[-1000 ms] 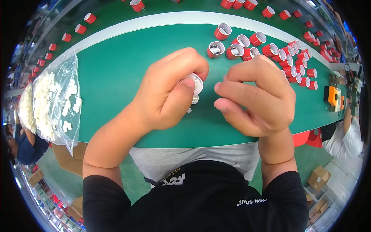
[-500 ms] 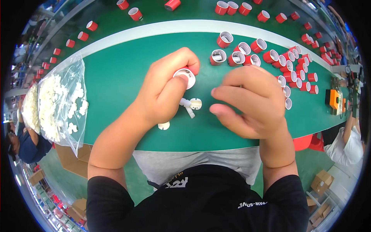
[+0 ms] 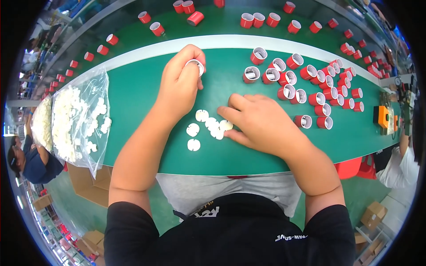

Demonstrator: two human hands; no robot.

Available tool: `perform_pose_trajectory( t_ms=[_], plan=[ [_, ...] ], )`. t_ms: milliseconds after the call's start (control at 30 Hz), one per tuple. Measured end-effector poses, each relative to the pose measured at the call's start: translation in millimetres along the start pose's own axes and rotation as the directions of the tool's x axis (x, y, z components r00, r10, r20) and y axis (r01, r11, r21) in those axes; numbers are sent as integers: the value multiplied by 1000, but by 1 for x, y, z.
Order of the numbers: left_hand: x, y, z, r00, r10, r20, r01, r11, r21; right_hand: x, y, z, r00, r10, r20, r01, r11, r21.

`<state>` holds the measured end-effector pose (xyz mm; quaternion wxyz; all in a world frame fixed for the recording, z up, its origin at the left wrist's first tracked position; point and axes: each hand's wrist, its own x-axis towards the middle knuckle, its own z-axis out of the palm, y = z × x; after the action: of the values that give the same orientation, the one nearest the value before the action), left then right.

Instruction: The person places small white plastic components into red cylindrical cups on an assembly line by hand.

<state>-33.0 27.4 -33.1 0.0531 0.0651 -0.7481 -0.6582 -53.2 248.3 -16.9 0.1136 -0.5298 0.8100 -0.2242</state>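
My left hand [image 3: 181,82] is closed around a small red cup with a white rim [image 3: 198,64], held above the green table; my fingers hide most of it. Low over the tabletop, my right hand [image 3: 262,124] has its thumb and index finger apart, one on either side of a white slotted disc [image 3: 226,125]. That disc belongs to a small cluster, with another disc [image 3: 217,132] against it. Beside them lie separate pieces: an upper disc [image 3: 202,115], a left disc [image 3: 192,129] and a lower disc [image 3: 193,145].
Several red cups [image 3: 288,92] with parts inside stand at the right. A clear plastic bag [image 3: 101,128] of white pieces lies at the left edge. Beyond the white strip [image 3: 213,41], more cups [image 3: 156,29] stand. An orange-and-black device [image 3: 380,116] sits far right.
My left hand has moved up and left with the cup. My right hand has come down and left to the white discs, which are now more exposed.
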Motion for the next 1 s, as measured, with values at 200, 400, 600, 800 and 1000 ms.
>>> perform_pose_trajectory(
  t_ms=[200,400,600,800,1000],
  plan=[
    [26,-10,-20,974,-199,-107,189,977,-95,-1,4,6,1000,-25,-8,26,999,20],
    [60,-43,-72,961,167,-219,-126,974,189,2,1,5,999,-21,-44,20,1000,-23],
    [81,-34,-83,917,219,-333,92,698,710,4,-4,11,992,-69,-102,67,998,-16],
    [88,-38,-73,842,430,-325,235,250,939,5,-2,11,979,-50,-196,48,999,-15],
    [97,-20,-29,842,537,-55,-169,360,917,0,1,-3,996,-90,2,90,995,-51]
  ],
)
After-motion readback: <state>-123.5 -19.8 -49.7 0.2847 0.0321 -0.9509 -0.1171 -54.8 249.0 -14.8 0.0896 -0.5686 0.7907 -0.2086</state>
